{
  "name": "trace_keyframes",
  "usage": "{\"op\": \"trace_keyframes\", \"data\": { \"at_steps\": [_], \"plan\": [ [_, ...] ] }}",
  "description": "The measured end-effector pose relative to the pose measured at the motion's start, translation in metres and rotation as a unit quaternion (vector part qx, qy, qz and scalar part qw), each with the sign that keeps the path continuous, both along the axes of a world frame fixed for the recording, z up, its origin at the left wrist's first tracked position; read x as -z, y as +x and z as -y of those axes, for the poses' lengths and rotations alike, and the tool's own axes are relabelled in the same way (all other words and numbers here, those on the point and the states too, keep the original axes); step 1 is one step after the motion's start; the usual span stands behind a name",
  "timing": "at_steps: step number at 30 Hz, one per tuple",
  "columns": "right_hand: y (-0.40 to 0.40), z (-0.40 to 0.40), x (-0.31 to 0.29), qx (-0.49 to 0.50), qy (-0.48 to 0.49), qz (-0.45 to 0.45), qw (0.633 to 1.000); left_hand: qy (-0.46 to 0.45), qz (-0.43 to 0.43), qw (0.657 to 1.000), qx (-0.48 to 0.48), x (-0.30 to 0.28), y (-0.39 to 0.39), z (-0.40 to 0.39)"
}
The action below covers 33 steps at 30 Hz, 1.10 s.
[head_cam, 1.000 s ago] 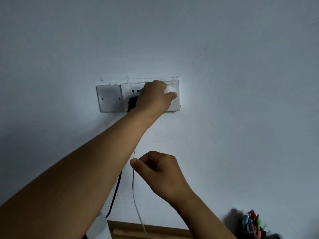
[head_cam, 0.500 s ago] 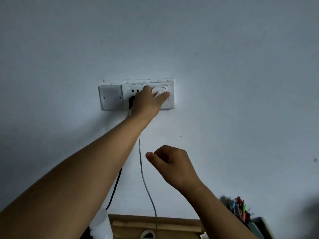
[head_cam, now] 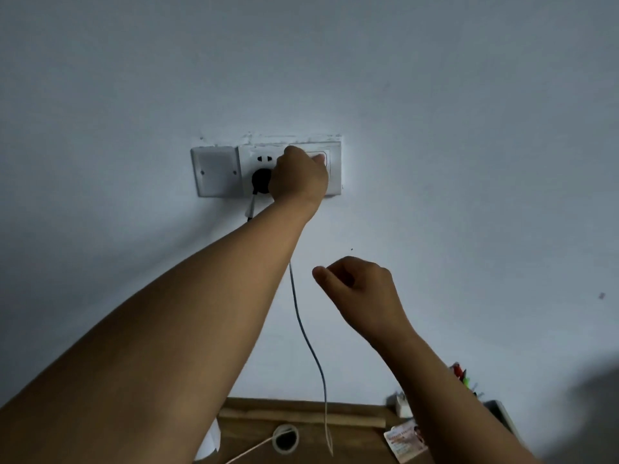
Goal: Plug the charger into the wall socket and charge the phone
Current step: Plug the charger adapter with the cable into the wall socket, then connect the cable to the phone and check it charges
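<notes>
The white wall socket (head_cam: 335, 169) sits mid-wall. My left hand (head_cam: 298, 177) is pressed against its right half, fingers closed over the charger, which the hand hides. A thin grey charger cable (head_cam: 308, 339) comes out from under my left forearm and hangs down to the wooden table (head_cam: 351, 443). My right hand (head_cam: 358, 283) hovers below the socket, just right of the cable and not touching it, fingers curled with nothing in them. No phone is visible.
A black plug (head_cam: 261, 180) with a black cord fills the lower-left outlet, beside my left hand. A blank cover plate (head_cam: 216, 170) lies left of the socket. On the table are a tape roll (head_cam: 285, 438), a small packet (head_cam: 403, 440) and coloured pens (head_cam: 460, 373).
My right hand has let go of the cable and moved to its right. The cable now hangs free. My left hand stays on the socket.
</notes>
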State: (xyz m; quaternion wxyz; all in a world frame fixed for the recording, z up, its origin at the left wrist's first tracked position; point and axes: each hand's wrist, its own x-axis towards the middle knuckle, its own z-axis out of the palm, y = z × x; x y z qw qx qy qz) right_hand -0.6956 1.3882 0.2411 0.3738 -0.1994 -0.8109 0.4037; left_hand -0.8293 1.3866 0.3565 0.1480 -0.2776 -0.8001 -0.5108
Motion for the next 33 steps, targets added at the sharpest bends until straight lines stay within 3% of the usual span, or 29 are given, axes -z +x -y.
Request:
{"op": "trace_keyframes", "data": {
  "at_steps": [5,11,17,19,21,28,31,33],
  "plan": [
    [0.006,0.018,0.013,-0.004,0.015,0.022,1.000,0.068,0.142,0.974,0.165,0.026,0.010,0.030],
    [0.020,0.020,0.056,0.008,0.025,0.071,0.997,0.035,0.220,0.958,0.182,0.152,0.030,0.086],
    [0.035,0.028,0.122,0.023,0.016,0.155,0.988,-0.195,0.283,0.923,0.173,0.307,0.045,0.135],
    [0.041,0.032,0.146,0.019,0.013,0.186,0.982,-0.315,0.253,0.902,0.154,0.336,0.049,0.146],
    [0.046,0.036,0.169,0.012,0.005,0.215,0.977,-0.363,0.241,0.889,0.140,0.347,0.050,0.153],
    [0.047,0.057,0.213,-0.115,-0.036,0.263,0.957,-0.149,0.382,0.883,0.230,0.320,0.057,0.157],
    [0.042,0.055,0.227,-0.049,-0.061,0.256,0.964,-0.089,0.422,0.866,0.253,0.307,0.058,0.170],
    [0.042,0.047,0.235,0.019,-0.106,0.257,0.961,-0.098,0.436,0.864,0.233,0.307,0.054,0.182]
  ]
}}
